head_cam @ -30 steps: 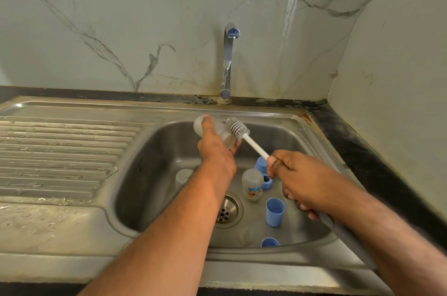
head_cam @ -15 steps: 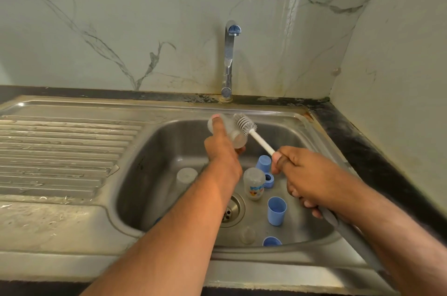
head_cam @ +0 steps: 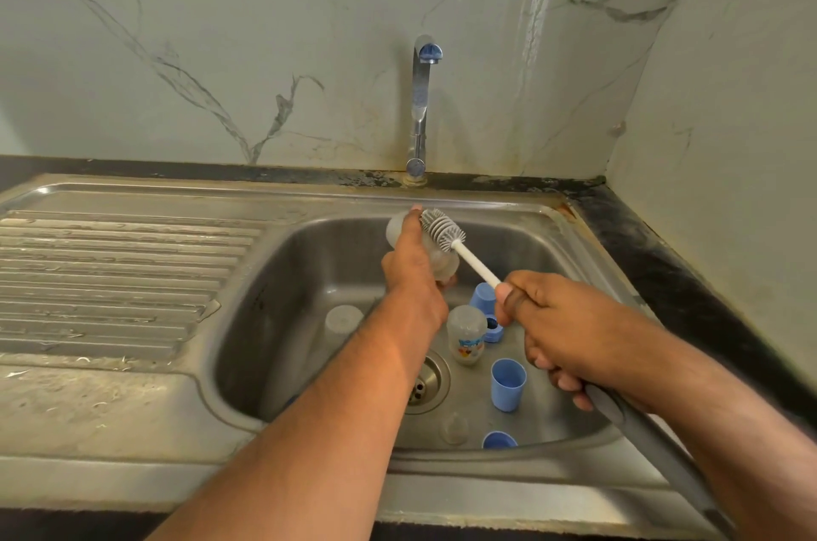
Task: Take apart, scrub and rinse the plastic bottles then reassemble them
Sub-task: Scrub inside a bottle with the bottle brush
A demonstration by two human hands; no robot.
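Note:
My left hand (head_cam: pixel 413 275) grips a cloudy plastic bottle (head_cam: pixel 437 262) above the sink basin, tilted with its base toward the tap. My right hand (head_cam: pixel 561 337) grips the handle of a long bottle brush (head_cam: pixel 475 261); its grey bristle head lies against the outside of the held bottle. A second small bottle (head_cam: pixel 465 335) with a coloured print stands upright on the basin floor. Blue caps and rings sit around it: one blue cup (head_cam: pixel 508 383), one cap (head_cam: pixel 482 297), one ring (head_cam: pixel 493 326) and another cap (head_cam: pixel 499 440) at the front.
The steel sink (head_cam: pixel 274 275) has a ribbed drainboard (head_cam: pixel 110 275) on the left and a drain (head_cam: pixel 426 381) in the middle. A chrome tap (head_cam: pixel 420 107) stands behind, with no water running. A clear teat (head_cam: pixel 453 428) and a translucent cap (head_cam: pixel 342 317) lie in the basin.
Both hands shifted slightly right and back toward the tap. The brush head moved along the held bottle, from beside its mouth end up onto its side.

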